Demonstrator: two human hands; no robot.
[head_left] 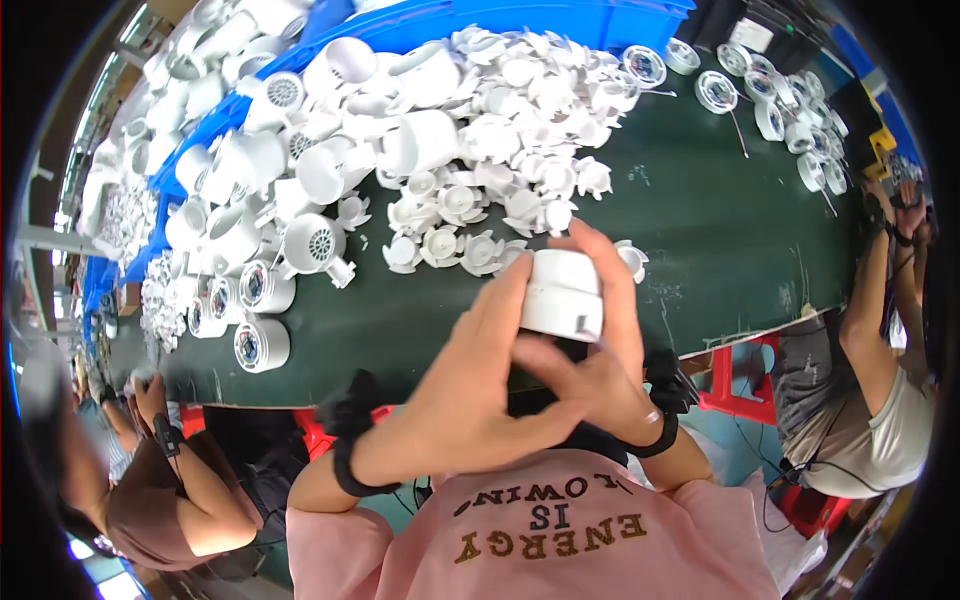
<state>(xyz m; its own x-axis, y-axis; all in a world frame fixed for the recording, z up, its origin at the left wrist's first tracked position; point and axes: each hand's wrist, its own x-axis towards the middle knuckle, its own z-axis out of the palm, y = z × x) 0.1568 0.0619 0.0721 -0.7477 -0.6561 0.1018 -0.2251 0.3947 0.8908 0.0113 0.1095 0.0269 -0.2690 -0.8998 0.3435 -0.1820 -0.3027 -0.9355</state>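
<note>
Between my two hands is a white plastic cylindrical housing (562, 300), made of two stacked round sections with a small dark square notch low on its side. My left hand (478, 370) is closed on its left side, with fingers reaching up along the wall. My right hand (612, 365) wraps its right side, the forefinger stretched over the upper edge. Both thumbs lie near the underside, which they partly hide. Just beyond the housing are several small white fan wheels (481, 253), and one fan wheel (631, 260) lies right of my right fingers.
White cup-shaped housings with grilles (315, 243) are heaped at the left on the dark green table (690, 230). Round motor units (262, 345) stand near its front left; more motor units (715, 92) with wires lie far right. Blue bins (560, 22) border the heap. Other people sit on both sides.
</note>
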